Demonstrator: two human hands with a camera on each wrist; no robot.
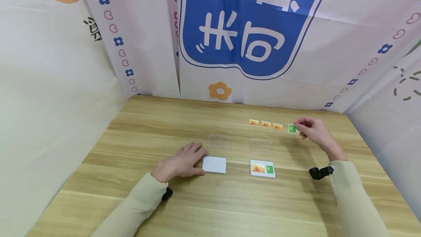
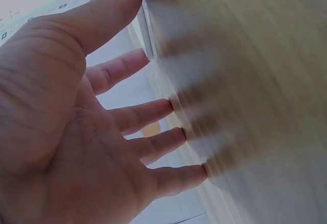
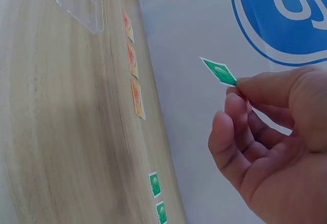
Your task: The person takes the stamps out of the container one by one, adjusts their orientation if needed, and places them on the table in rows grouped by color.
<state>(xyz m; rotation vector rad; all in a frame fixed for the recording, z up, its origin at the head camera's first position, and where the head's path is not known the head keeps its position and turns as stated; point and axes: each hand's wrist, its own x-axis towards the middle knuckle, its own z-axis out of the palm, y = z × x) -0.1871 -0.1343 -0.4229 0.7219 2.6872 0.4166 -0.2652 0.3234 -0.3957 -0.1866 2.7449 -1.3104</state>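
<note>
My right hand (image 1: 314,131) pinches a small green sticker (image 1: 292,128) with a white border between thumb and index finger, raised above the table in the right wrist view. My left hand (image 1: 184,162) rests with spread fingers on the wood, thumb and index fingertip touching the left edge of a blank white card (image 1: 214,164). Right of it lies a second white card (image 1: 262,175) bearing an orange picture and a green one. Two more green stickers (image 3: 155,184) lie on the table under the right hand, mostly hidden in the head view.
Three orange stickers (image 1: 266,124) lie in a row toward the back of the wooden table (image 1: 197,207). Behind the cards are two clear plastic pieces, one left (image 1: 219,142) and one right (image 1: 261,147). A printed white cloth (image 1: 148,46) hangs along the back edge.
</note>
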